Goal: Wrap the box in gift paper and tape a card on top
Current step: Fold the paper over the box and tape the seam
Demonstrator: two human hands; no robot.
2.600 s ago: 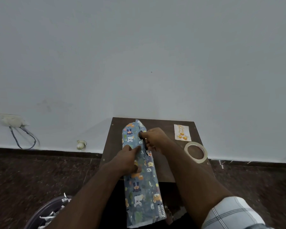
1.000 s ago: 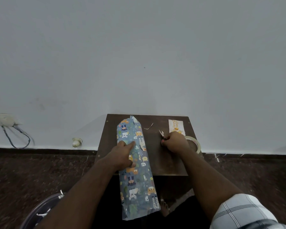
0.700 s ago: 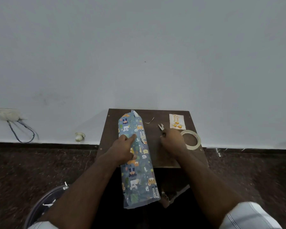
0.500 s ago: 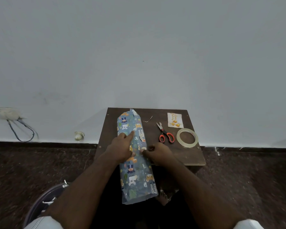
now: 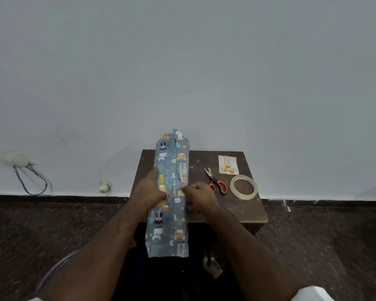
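a plain pale wall (image 5: pixel 182 61) stands behind a small dark wooden table (image 5: pixel 243 209) on a dark speckled floor (image 5: pixel 41 224). on the table the left hand (image 5: pixel 148 192) lies along the left side of the wrapped box (image 5: pixel 170 192), fingers nearly straight and pressing the gift paper (image 5: pixel 161 233) flat. the right hand (image 5: pixel 201 197) is curled at the right edge of the paper, near the long seam; it seems to pinch the paper there, but the fingertips are hidden. both forearms come in from below and meet at the middle of the box, which lies lengthwise, with its near end past the table edge and both paper ends not yet folded. if a hand lets go, the overlap may spring open, because i see no tape on the seam. to the right lie scissors (image 5: pixel 216 182), then a tape roll (image 5: pixel 244 187), and the card (image 5: pixel 228 164) further back.
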